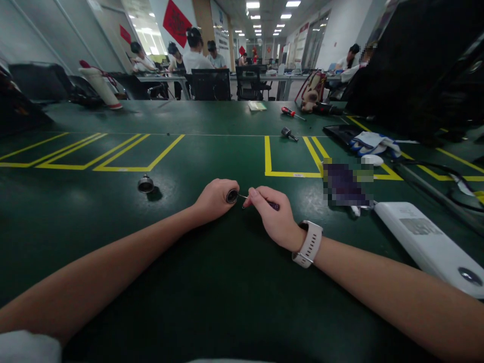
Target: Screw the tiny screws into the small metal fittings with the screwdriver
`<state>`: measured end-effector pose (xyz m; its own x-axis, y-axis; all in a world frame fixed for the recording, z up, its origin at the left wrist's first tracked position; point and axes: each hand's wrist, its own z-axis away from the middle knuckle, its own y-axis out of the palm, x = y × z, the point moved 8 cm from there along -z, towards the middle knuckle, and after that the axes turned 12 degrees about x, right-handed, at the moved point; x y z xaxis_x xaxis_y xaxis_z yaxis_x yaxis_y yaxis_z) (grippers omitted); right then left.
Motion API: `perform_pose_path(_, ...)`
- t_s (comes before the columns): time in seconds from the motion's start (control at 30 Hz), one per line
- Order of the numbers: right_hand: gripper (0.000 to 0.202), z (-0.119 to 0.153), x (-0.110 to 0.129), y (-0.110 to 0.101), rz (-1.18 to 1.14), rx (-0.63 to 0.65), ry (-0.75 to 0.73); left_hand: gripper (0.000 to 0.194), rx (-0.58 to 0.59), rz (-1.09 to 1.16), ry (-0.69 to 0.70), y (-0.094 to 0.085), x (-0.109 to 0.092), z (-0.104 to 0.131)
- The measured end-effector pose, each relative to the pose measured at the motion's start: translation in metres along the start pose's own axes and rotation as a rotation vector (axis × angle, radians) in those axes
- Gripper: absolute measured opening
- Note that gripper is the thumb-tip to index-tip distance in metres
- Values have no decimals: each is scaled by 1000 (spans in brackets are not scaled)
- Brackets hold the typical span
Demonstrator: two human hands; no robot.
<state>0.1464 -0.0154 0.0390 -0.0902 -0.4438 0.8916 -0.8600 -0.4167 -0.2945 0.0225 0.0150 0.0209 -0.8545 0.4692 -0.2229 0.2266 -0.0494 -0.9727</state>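
Observation:
My left hand [216, 200] is wrapped round a dark round metal part [232, 195], its hollow end turned toward the right. My right hand [273, 212] grips a thin tool [274, 205] with a dark handle. The tool's slender metal shaft points left and reaches the rim of the round part; whether its tip is inside cannot be made out. On the green table [204, 156], left of my hands, lies a separate dark metal piece [145, 184] with a small knob on top.
Farther back lie a metal fitting [289, 133], a red screwdriver [291, 112] and a paper pad [257, 106]. To the right are gloves [374, 143], a pixelated phone-like object [346, 185] and a white device [431, 242]. A white cup [101, 88] stands back left. People sit beyond.

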Motion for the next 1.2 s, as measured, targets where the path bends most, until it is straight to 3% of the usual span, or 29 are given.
perform_pose_path(0.1,35,-1,-4,0,-60,20,23,5,11,-22,44,2,-3,0)
perform_pose_path(0.37,31,-11,-40,-2,-562,-15,155,6,6,72,64,3,-2,0)
perform_pose_path(0.5,32,-9,-35,-4,-530,-38,112,6,-30,125,44,0,1,1)
perform_pose_path(0.6,34,-4,-16,-6,-287,-22,22,5,-55,76,-1,-2,3,2)
perform_pose_path(0.73,35,0,-2,-2,-19,27,2,8,-5,-36,22,1,-3,1)
perform_pose_path(1.0,32,-9,-32,-1,-534,20,106,4,-22,11,42,0,-3,2)
perform_pose_path(1.2,32,-10,-37,0,-584,29,115,6,-44,151,94,-1,-3,1)
